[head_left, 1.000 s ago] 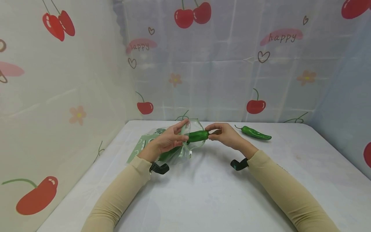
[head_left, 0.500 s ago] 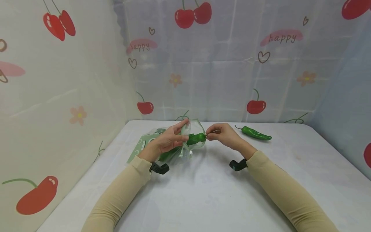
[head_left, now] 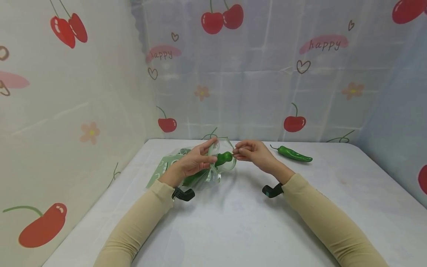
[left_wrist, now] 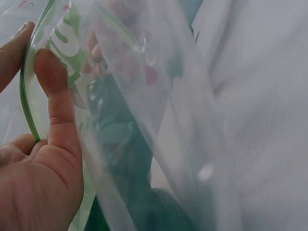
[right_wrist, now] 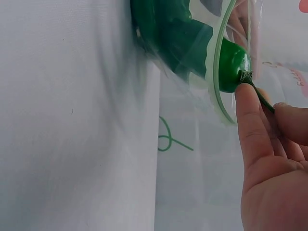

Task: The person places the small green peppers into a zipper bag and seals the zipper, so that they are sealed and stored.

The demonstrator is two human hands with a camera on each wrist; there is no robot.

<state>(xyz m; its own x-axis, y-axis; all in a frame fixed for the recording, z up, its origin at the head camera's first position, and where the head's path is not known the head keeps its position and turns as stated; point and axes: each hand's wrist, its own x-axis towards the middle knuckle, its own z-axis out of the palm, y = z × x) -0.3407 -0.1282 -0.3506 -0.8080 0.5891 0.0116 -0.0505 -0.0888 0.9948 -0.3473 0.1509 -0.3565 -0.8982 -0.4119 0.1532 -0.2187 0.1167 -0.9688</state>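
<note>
In the head view, a clear plastic zip bag with green print (head_left: pixel 163 168) lies toward the back left, its mouth facing right. My left hand (head_left: pixel 197 159) holds the bag near its mouth; in the left wrist view, the green zip edge (left_wrist: pixel 22 91) runs between thumb and fingers. A green pepper (head_left: pixel 224 158) is mostly inside, its stem end at the mouth. My right hand (head_left: pixel 258 155) pinches the pepper's stem (right_wrist: pixel 264 102), as the right wrist view shows. Other green peppers (right_wrist: pixel 166 36) show through the plastic, deeper in the bag.
Another long green pepper (head_left: pixel 295 154) lies on the white-covered table (head_left: pixel 233 222), right of my right hand. Behind the table hangs a curtain (head_left: pixel 253 89) printed with cherries, and a similar sheet (head_left: pixel 110 111) stands along the left side. Black devices sit on both wrists.
My right hand has moved slightly left, pushing the pepper further into the bag. Its fingers have shifted from the pepper's top end to its stem. My left hand has stayed in place.
</note>
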